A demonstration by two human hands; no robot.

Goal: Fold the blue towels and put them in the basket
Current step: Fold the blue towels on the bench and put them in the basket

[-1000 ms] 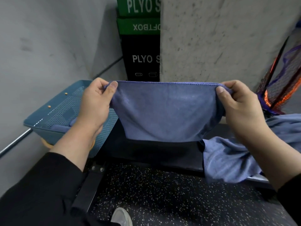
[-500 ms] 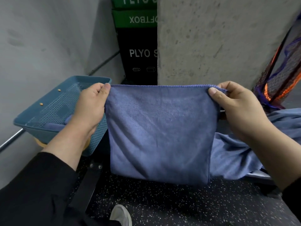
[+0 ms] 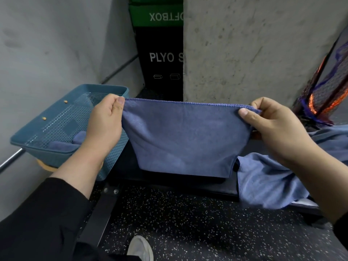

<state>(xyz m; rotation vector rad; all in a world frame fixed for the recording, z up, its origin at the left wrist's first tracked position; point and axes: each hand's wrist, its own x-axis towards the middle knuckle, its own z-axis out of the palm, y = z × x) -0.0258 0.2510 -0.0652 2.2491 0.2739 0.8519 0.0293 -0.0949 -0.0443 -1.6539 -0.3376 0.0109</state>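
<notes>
Hands: left hand (image 3: 105, 127) and right hand (image 3: 273, 127) each pinch a top corner of the blue towel (image 3: 185, 138).
Towel: stretched between them, hanging over the dark surface (image 3: 169, 182).
Basket: teal basket (image 3: 56, 129) at left, folded towel (image 3: 65, 145) inside.
Pile: more towels (image 3: 267, 178) right.

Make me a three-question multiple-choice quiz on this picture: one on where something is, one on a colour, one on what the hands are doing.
1. Where is the basket?
A. left of the held towel
B. right of it
C. on the floor under it

2. What colour is the box reading OFTBOX upside down?
A. red
B. green
C. yellow

3. How is the towel held?
A. draped over one arm
B. crumpled in one fist
C. pinched at both top corners

Answers:
1 A, the basket sits behind the left hand.
2 B, its face is green.
3 C, the left hand and right hand each pinch a corner.
</notes>
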